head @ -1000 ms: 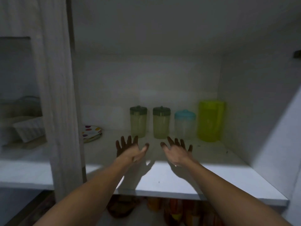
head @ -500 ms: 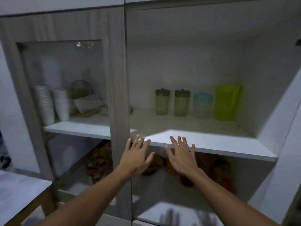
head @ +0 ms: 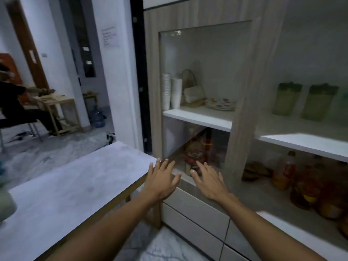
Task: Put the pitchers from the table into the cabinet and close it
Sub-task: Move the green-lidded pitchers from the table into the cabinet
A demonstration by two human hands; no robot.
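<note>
Two pale green pitchers with dark green lids (head: 288,99) (head: 319,103) stand on the white upper shelf (head: 305,143) of the open cabinet at the right. My left hand (head: 162,180) hovers with spread fingers over the far corner of the grey table (head: 71,183). My right hand (head: 208,180), also spread and holding nothing, hangs in front of the cabinet's glass-fronted left section (head: 197,91). A blurred pale object (head: 5,202) sits on the table at the left edge of view; I cannot tell what it is.
Behind the glass are stacked white cups (head: 172,94) and a dotted plate (head: 220,104). Bottles and jars (head: 301,183) crowd the lower shelf. White drawers (head: 195,213) lie below. A person (head: 17,106) sits at a wooden table through the doorway at left.
My view has swung left and down from the cabinet shelf to the table. Both hands have drawn back from the shelf and dropped lower, still holding nothing.
</note>
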